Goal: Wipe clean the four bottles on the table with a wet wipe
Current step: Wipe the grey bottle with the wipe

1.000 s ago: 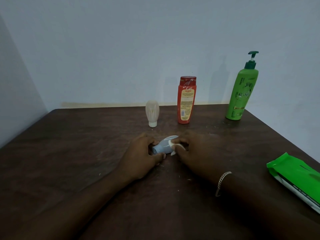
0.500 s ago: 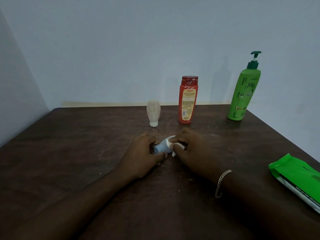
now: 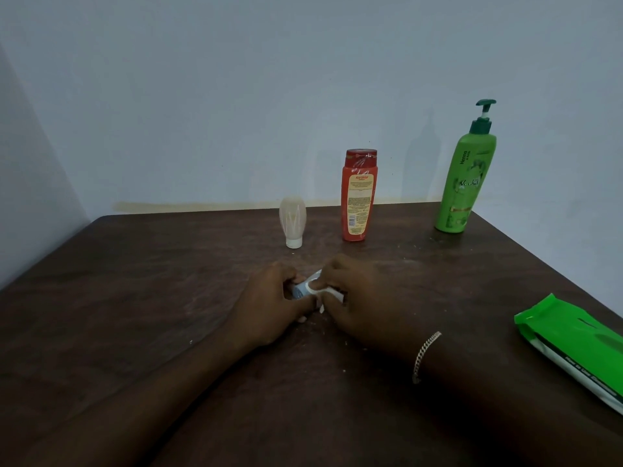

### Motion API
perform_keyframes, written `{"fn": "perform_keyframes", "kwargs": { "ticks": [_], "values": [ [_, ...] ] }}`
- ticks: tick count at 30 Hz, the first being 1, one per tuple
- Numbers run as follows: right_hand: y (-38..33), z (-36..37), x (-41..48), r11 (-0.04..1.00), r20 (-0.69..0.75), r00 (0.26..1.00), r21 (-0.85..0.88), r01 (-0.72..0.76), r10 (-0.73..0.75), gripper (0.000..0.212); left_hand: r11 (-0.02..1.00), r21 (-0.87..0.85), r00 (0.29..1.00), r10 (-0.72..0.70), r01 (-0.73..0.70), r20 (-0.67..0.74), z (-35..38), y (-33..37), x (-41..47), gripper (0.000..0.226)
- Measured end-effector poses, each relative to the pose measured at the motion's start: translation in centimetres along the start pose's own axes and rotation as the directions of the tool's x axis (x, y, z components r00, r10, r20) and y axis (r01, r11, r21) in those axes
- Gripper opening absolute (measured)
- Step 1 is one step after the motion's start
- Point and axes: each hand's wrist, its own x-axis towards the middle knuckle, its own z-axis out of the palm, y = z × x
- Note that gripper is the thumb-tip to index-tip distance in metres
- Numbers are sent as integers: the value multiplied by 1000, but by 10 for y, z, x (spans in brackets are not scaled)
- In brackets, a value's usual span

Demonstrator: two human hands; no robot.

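A small pale blue bottle (image 3: 300, 291) lies on its side at the middle of the dark table (image 3: 135, 298). My left hand (image 3: 269, 305) grips its left end. My right hand (image 3: 357, 298) presses a white wet wipe (image 3: 332, 296) around its right part, hiding most of it. Behind stand a small clear bottle (image 3: 292, 224) upside down on its white cap, a red bottle (image 3: 359, 197) and a tall green pump bottle (image 3: 468, 176).
A green pack of wet wipes (image 3: 573, 345) lies at the table's right edge. A pale wall runs close behind the bottles and along the left side. White crumbs dot the table near my hands.
My right hand has slid the wipe further left along the small blue bottle, covering more of it. The left hand holds still.
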Motion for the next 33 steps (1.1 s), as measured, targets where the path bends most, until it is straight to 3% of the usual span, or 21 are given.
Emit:
{"fn": "perform_keyframes", "kwargs": {
  "ticks": [3, 7, 13, 18, 25, 30, 33],
  "values": [
    [9, -11, -5, 998, 48, 997, 3, -63, 63, 23, 999, -44, 999, -25, 27, 34, 0, -4, 1, 29],
    [22, -17, -4, 984, -53, 984, -46, -172, 169, 22, 998, -55, 999, -29, 31, 36, 2, -2, -1, 30],
    [-1, 3, -5, 998, -24, 998, -21, -59, 59, 28, 1000, -18, 1000, -18, 19, 25, 2, -2, 0, 33],
    [23, -18, -5, 972, -61, 972, -54, -231, 227, 25, 1000, -21, 999, -18, 18, 35, 1, -6, 1, 35],
    [6, -8, -7, 987, -19, 988, -47, -156, 155, 24, 996, 85, 999, 41, -39, -21, 2, -7, 1, 34],
    [28, -15, -11, 937, -133, 927, 59, -346, 351, 17, 995, 85, 999, 49, -47, -24, 3, -7, 0, 38],
    [26, -14, -7, 933, -126, 924, 26, -360, 360, 21, 993, 104, 998, 55, -52, -28, 4, -5, -1, 38]
  ]
}}
